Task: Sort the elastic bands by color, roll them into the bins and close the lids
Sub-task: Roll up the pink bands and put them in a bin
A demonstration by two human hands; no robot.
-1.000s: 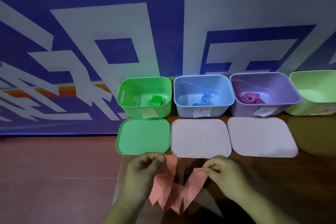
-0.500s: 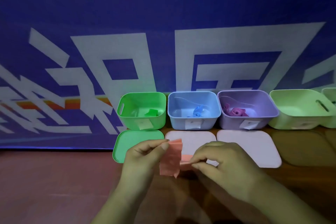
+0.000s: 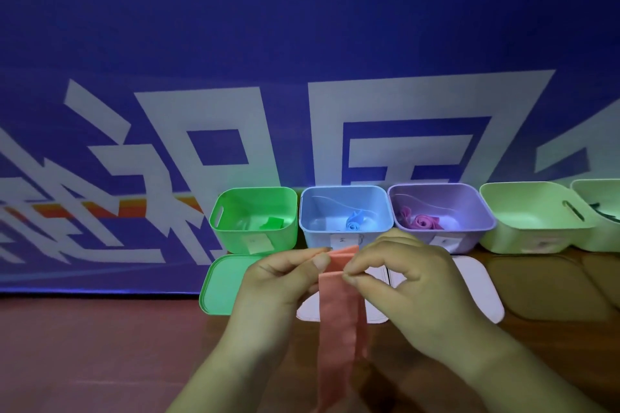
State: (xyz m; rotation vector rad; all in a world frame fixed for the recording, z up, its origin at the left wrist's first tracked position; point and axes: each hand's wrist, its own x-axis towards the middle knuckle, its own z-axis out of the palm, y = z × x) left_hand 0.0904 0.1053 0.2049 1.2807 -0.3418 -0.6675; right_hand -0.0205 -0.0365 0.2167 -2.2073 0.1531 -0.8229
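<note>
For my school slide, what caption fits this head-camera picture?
Left hand and right hand pinch a pink elastic band before the open green bin, blue bin and purple bin.

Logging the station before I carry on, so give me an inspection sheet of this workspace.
Surface: brown table.
Job's things: green bin, blue bin and purple bin open, bands inside; green lid and white lids in front.
Clutter: pale green bins at right.
Hands: left hand and right hand pinch the top of the salmon band.
Cables: nothing seen.
Surroundings: blue banner behind, reddish floor at left.
</note>
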